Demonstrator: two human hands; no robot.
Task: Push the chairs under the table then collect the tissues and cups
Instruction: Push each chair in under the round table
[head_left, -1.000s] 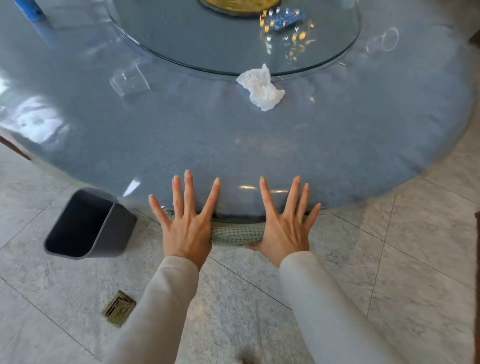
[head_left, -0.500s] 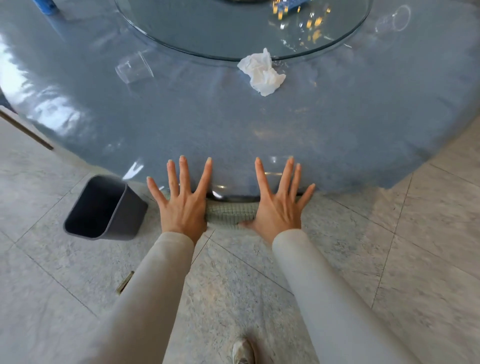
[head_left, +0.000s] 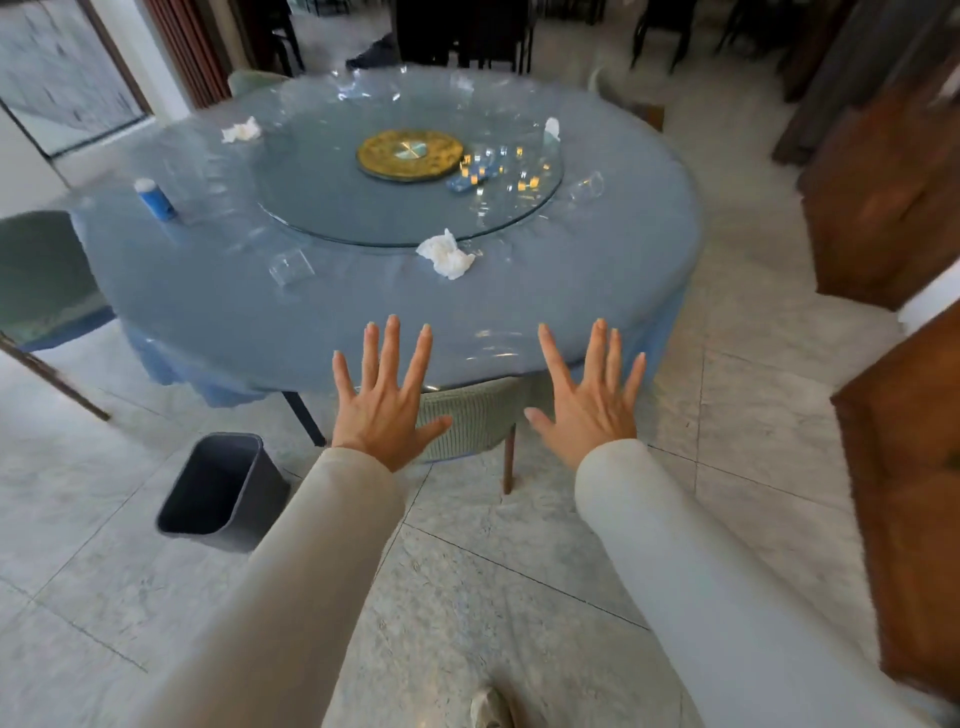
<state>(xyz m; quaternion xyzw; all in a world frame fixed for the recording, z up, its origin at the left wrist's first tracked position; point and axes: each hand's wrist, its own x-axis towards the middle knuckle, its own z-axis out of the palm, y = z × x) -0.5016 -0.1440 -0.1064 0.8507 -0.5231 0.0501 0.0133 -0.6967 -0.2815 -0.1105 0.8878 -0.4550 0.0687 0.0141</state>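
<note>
The left hand (head_left: 387, 402) and right hand (head_left: 589, 402) are spread flat, grasping nothing. The green chair (head_left: 470, 415) sits tucked under the near edge of the tabletop (head_left: 208, 312). A crumpled tissue (head_left: 447, 254) and clear cup (head_left: 291, 267) lie farther in.

Restaurant dining room: round table (head_left: 218, 306) with glass turntable (head_left: 332, 208)
</note>
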